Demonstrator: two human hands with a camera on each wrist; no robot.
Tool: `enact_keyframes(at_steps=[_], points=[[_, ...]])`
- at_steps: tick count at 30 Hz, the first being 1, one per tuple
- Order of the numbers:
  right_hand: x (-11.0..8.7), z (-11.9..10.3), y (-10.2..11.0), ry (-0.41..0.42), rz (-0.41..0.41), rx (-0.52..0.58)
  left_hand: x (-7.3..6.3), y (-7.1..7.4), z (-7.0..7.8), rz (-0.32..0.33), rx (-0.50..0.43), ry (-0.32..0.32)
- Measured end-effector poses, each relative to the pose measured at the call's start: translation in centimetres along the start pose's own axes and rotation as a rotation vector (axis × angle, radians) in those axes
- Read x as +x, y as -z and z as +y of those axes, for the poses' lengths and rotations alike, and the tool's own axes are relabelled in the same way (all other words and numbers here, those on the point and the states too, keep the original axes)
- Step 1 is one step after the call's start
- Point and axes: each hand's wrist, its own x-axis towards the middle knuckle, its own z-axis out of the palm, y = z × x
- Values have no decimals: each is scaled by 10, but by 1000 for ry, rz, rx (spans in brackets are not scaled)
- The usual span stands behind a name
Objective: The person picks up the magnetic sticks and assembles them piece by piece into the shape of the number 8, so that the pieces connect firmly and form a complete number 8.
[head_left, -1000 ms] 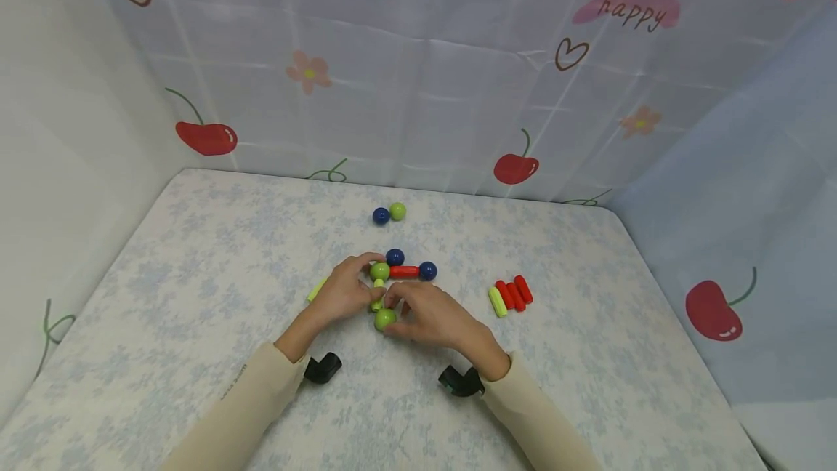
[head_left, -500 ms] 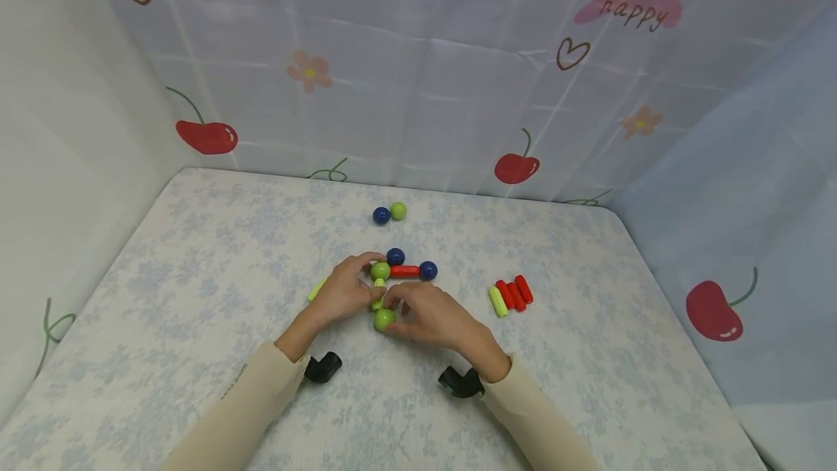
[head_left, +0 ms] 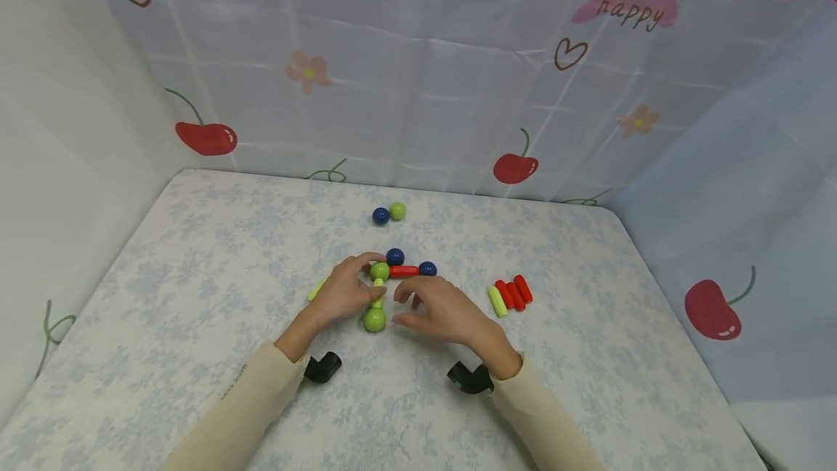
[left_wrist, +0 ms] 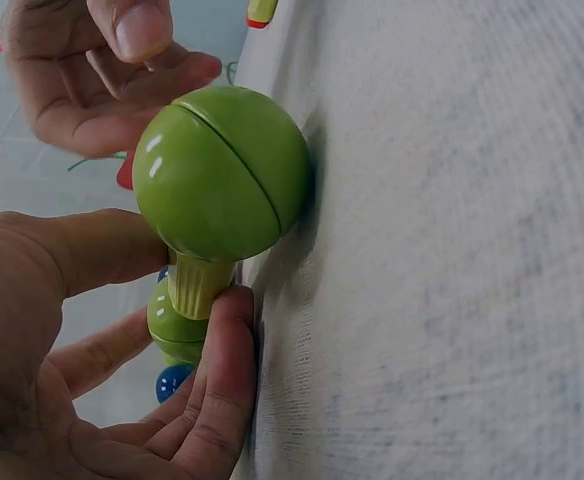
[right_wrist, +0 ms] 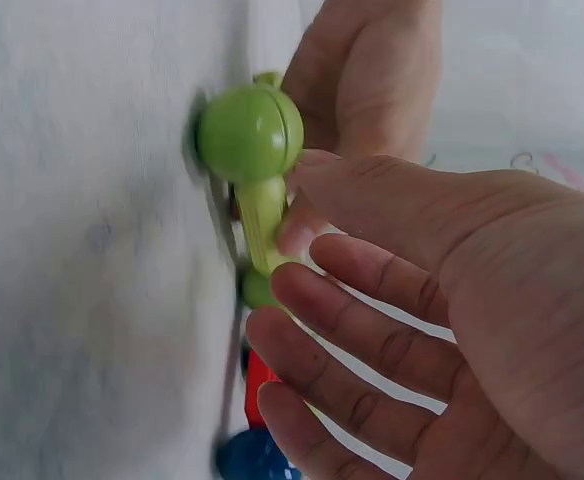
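My left hand (head_left: 343,289) pinches a yellow-green rod (left_wrist: 197,288) between thumb and fingers. One end of the rod meets the near green ball (head_left: 375,320), which has a seam line round it. At its other end sits a second green ball (head_left: 379,271), by my left fingertips. A red rod (head_left: 404,272) runs from that ball rightward to a blue ball (head_left: 428,268). Another blue ball (head_left: 395,256) lies just behind. My right hand (head_left: 445,311) holds nothing; its loosely bent fingers are just right of the near green ball.
Toward the back lie a loose blue ball (head_left: 381,216) and a green ball (head_left: 397,211), side by side. Right of my hands are several red rods (head_left: 511,296) and a yellow-green rod (head_left: 497,302). Another yellow-green rod (head_left: 315,291) lies partly hidden behind my left hand.
The near green ball has shifted slightly left, in line with the rod. My right hand has let go of it and drawn back to the right. My left hand has stayed put.
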Motion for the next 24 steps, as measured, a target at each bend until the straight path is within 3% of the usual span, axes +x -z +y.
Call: enact_keyframes(at_steps=[5, 13, 18, 24], points=[[-16, 20, 17, -63, 60, 1, -1, 0, 3, -1, 6, 38], [-54, 59, 37, -182, 152, -41, 0, 1, 1, -33, -15, 41], [-70, 79, 40, -232, 189, -39, 1, 8, -3, -123, -25, 34], [-80, 92, 40, -264, 214, -39, 0, 18, -8, -250, -112, -55]])
